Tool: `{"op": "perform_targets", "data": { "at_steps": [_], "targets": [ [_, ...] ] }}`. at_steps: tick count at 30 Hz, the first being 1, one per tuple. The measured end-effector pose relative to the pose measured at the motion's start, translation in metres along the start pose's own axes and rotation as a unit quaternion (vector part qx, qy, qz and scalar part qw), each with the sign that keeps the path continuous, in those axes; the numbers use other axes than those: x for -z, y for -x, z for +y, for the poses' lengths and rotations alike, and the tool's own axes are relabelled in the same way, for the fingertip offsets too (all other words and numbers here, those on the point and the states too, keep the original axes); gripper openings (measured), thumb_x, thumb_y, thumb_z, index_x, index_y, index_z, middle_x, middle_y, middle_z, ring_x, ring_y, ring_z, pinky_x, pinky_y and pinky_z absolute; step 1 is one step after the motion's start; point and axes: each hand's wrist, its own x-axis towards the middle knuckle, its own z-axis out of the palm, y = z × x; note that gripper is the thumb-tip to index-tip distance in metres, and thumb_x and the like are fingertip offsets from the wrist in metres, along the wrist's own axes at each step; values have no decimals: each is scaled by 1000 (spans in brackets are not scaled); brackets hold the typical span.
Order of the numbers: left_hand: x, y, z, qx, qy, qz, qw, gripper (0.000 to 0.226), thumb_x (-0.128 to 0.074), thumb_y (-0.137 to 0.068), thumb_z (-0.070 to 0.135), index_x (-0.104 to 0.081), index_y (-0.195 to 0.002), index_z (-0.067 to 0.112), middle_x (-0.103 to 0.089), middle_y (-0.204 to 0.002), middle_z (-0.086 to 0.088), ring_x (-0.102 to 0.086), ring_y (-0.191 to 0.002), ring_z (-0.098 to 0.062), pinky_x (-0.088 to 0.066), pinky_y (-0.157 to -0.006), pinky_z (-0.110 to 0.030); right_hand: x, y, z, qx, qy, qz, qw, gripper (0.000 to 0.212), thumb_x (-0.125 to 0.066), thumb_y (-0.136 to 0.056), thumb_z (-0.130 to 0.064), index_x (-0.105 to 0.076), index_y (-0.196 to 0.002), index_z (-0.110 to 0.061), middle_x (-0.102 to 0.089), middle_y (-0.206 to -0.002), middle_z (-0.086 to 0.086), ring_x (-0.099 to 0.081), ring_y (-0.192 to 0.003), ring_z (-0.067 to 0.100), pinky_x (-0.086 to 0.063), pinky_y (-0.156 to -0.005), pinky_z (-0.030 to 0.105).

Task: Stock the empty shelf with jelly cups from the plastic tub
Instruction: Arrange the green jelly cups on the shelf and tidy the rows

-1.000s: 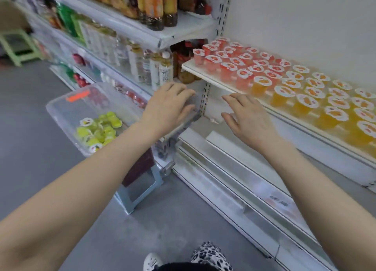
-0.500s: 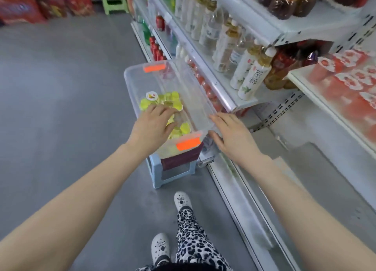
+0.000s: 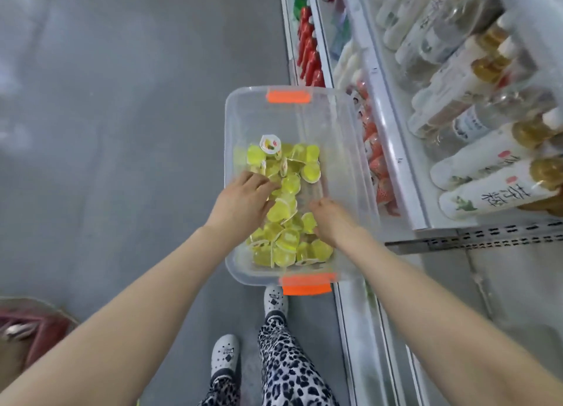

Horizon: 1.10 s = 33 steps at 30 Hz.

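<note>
Both hands have dropped into the near end of the tub among jelly cups: left hand lies loose, right hand buried, grip unclear. Light, slick; I'd pinch rims.

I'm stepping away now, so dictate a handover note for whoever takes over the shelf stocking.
Left hand: on the jelly cups in the plastic tub, grip unclear.
Right hand: fingers down among the cups, grip unclear.
Done: unknown, the shelf is out of view.
To do: lift cups out and shelve them; many remain in the tub.
</note>
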Motion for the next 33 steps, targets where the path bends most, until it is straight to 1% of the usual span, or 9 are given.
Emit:
{"op": "perform_targets", "data": {
  "at_steps": [4, 12, 15, 18, 21, 23, 26, 30, 33],
  "targets": [
    [-13, -1, -7, 3, -17, 1, 1000, 25, -72, -84, 19, -70, -108, 14, -67, -102, -4, -61, -96, -31, -53, -78, -39, -22, -40, -1, 33, 7, -66, 997, 36, -43, -92, -1, -51, -127, -2, -57, -129, 20, -56, -118, 36, -44, -95, 38],
    [-14, -3, -9, 3, -60, -42, 997, 33, -72, -82, 27, -67, -113, 17, -66, -104, -3, -59, -100, -29, -49, -83, -39, -18, -51, -2, -2, -8, -63, 998, 41, -49, -86, -4, -45, -126, -5, -56, -123, 21, -56, -112, 39, -47, -89, 41],
    [-10, -8, 0, 6, -114, -111, 987, 33, -74, -80, 30, -67, -110, 19, -66, -101, -3, -59, -97, -29, -48, -86, -39, 8, -38, 0, -19, -8, 1, 1000, 45, -55, -88, -13, -43, -131, -10, -56, -124, 17, -57, -111, 37, -48, -85, 41],
    [-20, -20, 15, 41, -109, -196, 974, 38, -66, -87, 25, -55, -123, 21, -57, -117, -3, -52, -108, -27, -45, -88, -36, 32, -20, 7, 21, -37, 117, 992, 49, -64, -86, -27, -43, -127, -13, -57, -117, 14, -57, -107, 35, -46, -81, 40],
    [-40, -35, 23, 88, -83, -262, 957, 39, -60, -92, 25, -47, -129, 18, -53, -122, -5, -47, -114, -27, -45, -86, -36, 47, -7, 18, 44, -44, 237, 970, 46, -61, -82, -28, -46, -122, -12, -59, -108, 14, -57, -98, 33, -45, -78, 40],
    [-57, -43, 22, 125, -75, -308, 940, 40, -58, -94, 28, -44, -130, 17, -53, -126, -6, -46, -118, -28, -45, -87, -37, 51, -2, 26, 55, -72, 288, 953, 51, -59, -83, -28, -44, -129, -13, -58, -107, 13, -56, -95, 32, -49, -78, 41],
    [-79, -49, 16, 173, -69, -344, 920, 46, -58, -94, 32, -38, -134, 19, -54, -127, -6, -46, -120, -28, -45, -88, -38, 49, 0, 34, 77, -98, 331, 935, 53, -57, -87, -26, -45, -137, -18, -52, -109, 11, -54, -92, 27, -50, -77, 38],
    [-98, -56, 13, 197, -89, -333, 918, 51, -58, -93, 33, -29, -132, 19, -63, -113, -6, -52, -110, -29, -39, -88, -40, 44, -1, 35, 99, -102, 353, 925, 44, -55, -89, -27, -52, -131, -15, -52, -111, 11, -55, -90, 25, -51, -73, 36],
    [-104, -60, 14, 214, -111, -348, 906, 58, -57, -92, 39, -28, -135, 14, -67, -112, -5, -53, -114, -28, -33, -96, -40, 44, -2, 35, 96, -127, 343, 926, 40, -58, -88, -28, -51, -125, -13, -52, -114, 10, -57, -94, 24, -51, -76, 35]
  ]
}}
